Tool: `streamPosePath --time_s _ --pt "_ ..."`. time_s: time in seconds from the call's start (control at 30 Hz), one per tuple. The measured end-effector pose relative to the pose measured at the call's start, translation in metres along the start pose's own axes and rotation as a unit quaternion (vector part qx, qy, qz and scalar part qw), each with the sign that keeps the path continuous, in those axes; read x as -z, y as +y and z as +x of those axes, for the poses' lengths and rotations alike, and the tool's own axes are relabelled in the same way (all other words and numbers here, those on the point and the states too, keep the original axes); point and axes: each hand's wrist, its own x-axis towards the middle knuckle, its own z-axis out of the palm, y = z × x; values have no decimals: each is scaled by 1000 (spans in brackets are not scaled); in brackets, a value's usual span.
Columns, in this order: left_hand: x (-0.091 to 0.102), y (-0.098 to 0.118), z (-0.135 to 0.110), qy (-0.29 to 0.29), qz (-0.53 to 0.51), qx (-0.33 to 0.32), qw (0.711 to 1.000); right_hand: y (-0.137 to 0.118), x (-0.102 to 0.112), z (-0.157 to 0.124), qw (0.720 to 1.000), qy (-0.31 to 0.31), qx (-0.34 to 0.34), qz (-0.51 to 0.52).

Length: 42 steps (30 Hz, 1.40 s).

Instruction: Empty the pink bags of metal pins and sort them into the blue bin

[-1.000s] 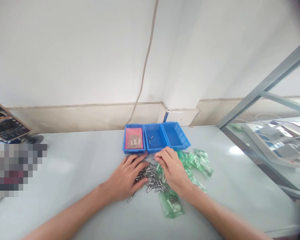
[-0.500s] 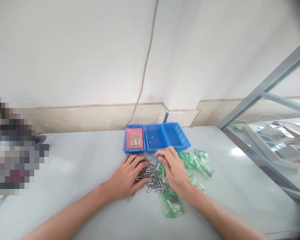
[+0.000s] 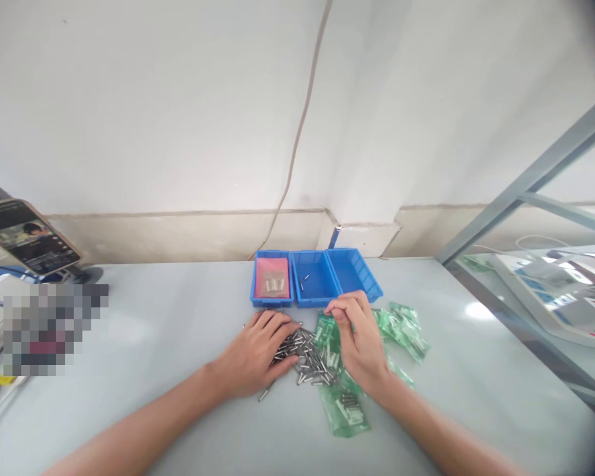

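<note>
A heap of small metal pins (image 3: 308,357) lies on the pale table (image 3: 168,344) in front of three blue trays. My left hand (image 3: 256,354) rests flat on the left side of the heap, fingers spread. My right hand (image 3: 361,338) hovers over green plastic bags (image 3: 401,325) just right of the pins, its fingertips pinched together; what they hold is too small to make out. The left tray (image 3: 272,281) has a pink bag with pins in it, the middle tray (image 3: 313,284) holds a pin or two, and the right tray (image 3: 357,276) looks bare.
A phone (image 3: 26,235) stands propped at the far left. A cable (image 3: 297,139) runs down the white wall behind the trays. A metal frame (image 3: 520,192) and white devices (image 3: 550,277) sit to the right. Another green bag (image 3: 346,408) lies near my right wrist.
My right hand has lifted slightly and shifted right, its fingers drawn into a pinch. The left hand stays on the pins. The camera has tilted a little.
</note>
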Motion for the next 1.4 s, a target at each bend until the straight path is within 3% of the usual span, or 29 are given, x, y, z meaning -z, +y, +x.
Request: streamPosePath --time_s 0.33,0.5,0.73,0.9,1.1,1.4 --pt "1 -1 -2 19 2 -1 1000 5 -7 -1 998 10 -46 31" --pt "-1 -1 -3 27 2 -1 1000 4 -6 0 1000 -1 -9 9" --pt "-1 -1 -2 15 -9 8 1000 -2 -3 -2 1000 -19 -13 2" --pt "0 0 0 10 -9 11 1000 -2 -5 -5 993 -23 -90 74" --pt "1 -1 0 5 -7 12 1000 -2 -6 -1 956 -8 -214 201" --pt "0 -1 -1 -5 -10 14 1000 2 -4 3 953 -17 -231 198"
